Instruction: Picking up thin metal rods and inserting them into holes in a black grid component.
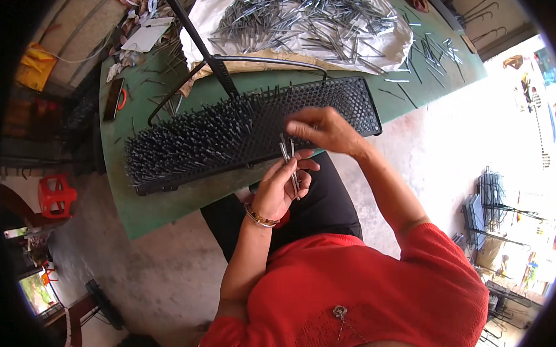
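A few thin metal rods (294, 180) are gripped in my left hand (277, 189), their upper ends sticking up past the fingers. My right hand (325, 128) hovers above them, over the near side of a long black perforated rack (330, 101). Its fingers are bent and blurred, so whether they pinch a rod does not show. Metal rods (188, 140) stand upright in the holes across the rack's left and middle part. Toward the right end the holes are mostly bare, with a few rods along the far edge.
The rack lies on a green table (141, 209). Behind it, a large heap of loose metal rods (297, 20) rests on white sheeting. A black metal frame (216, 65) rises over the rack. At left lie a phone (113, 98) and orange-handled scissors (123, 99). A red stool (56, 196) stands beyond.
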Available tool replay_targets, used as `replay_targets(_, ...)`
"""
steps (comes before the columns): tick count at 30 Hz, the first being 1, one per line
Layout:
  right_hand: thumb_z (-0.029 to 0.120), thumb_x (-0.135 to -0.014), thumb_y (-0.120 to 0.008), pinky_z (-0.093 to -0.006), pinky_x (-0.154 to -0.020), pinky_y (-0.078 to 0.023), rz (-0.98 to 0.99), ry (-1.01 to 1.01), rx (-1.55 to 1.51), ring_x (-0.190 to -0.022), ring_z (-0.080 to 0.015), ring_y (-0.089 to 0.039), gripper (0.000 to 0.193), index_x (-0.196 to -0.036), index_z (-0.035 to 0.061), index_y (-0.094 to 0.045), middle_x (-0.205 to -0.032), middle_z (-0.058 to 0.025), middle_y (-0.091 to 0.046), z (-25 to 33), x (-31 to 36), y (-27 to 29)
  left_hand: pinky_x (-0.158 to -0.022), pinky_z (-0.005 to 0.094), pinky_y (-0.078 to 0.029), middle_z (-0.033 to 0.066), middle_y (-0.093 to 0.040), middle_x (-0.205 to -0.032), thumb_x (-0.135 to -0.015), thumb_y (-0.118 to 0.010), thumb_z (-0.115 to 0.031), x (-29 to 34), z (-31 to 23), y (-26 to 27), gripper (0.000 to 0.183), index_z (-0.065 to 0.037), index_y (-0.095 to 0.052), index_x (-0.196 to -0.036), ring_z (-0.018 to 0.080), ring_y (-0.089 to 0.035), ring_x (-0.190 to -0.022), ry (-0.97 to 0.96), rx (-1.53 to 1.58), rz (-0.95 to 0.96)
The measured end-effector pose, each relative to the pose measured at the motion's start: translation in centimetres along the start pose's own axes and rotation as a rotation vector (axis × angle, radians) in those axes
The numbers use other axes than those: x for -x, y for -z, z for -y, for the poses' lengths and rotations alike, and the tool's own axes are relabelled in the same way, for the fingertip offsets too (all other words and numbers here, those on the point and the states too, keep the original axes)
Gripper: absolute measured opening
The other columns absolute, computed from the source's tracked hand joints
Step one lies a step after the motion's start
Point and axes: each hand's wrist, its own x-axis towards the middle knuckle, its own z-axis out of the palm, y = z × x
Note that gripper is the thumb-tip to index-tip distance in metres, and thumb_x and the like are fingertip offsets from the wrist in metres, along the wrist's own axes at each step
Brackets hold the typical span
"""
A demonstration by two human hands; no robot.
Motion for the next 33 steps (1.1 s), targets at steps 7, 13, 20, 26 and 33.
replay_targets(7,0.022,-0.089,-0.063,-0.0187,-0.052,-0.04,0.214,-0.263,-0.387,-0.06,-0.0036,-0.051,0.024,-0.088,-0.0016,-0.065,-0.069,-0.0009,-0.06,1.4,1.2,-0.2,-0.059,0.0219,-0.043,0.0083,-0.06,-0.099,-0.099,-0.039,-0.024,-0.2,0.7,-0.3,0.035,0.0,-0.05,-0.122,0.0087,-0.053,-0.071,-0.053,-0.123,0.032)
replay_targets(13,0.02,-0.09,-0.061,-0.0203,-0.061,-0.045,0.067,-0.233,-0.436,-0.07,-0.006,-0.057,0.021,-0.089,-0.001,-0.065,-0.079,-0.002,-0.064,0.4,0.8,-1.0,-0.06,0.022,-0.043,0.0074,-0.06,-0.097,-0.099,-0.041,-0.022,-0.3,0.8,0.2,0.033,-0.001,-0.051,-0.122,0.0085,-0.052,-0.071,-0.086,-0.15,0.023)
replay_targets(20,0.018,-0.09,-0.061,-0.023,-0.068,-0.049,-0.434,0.107,-0.159,-0.077,-0.0073,-0.06,0.022,-0.094,-0.0033,-0.064,-0.083,-0.0042,-0.067,1.5,-4.0,-0.3,-0.061,0.0233,-0.046,0.0076,-0.063,-0.094,-0.097,-0.045,-0.019,-0.8,1.5,2.0,0.03,-0.001,-0.054,-0.118,0.0091,-0.055,-0.071,-0.082,-0.036,-0.14)
replay_targets(26,0.019,-0.085,-0.063,-0.0322,-0.062,-0.049,-0.582,0.244,0.191,-0.069,-0.0256,-0.064,0.021,-0.095,-0.0001,-0.064,-0.082,-0.0173,-0.066,-0.4,-7.0,-1.5,-0.065,0.0244,-0.049,0.0077,-0.063,-0.093,-0.096,-0.044,-0.015,-0.5,1.5,1.7,0.028,-0.001,-0.054,-0.117,0.0111,-0.059,-0.074,-0.062,-0.03,-0.199)
replay_targets(33,0.016,-0.085,-0.063,-0.0358,-0.063,-0.049,-0.541,0.343,0.243,-0.072,-0.0308,-0.064,0.018,-0.094,-0.0001,-0.063,-0.083,-0.0176,-0.065,-0.2,-7.5,-1.6,-0.066,0.0248,-0.05,0.0079,-0.064,-0.094,-0.095,-0.044,-0.014,-0.2,2.1,2.4,0.029,-0.001,-0.054,-0.118,0.0113,-0.059,-0.075,-0.041,-0.044,-0.216)
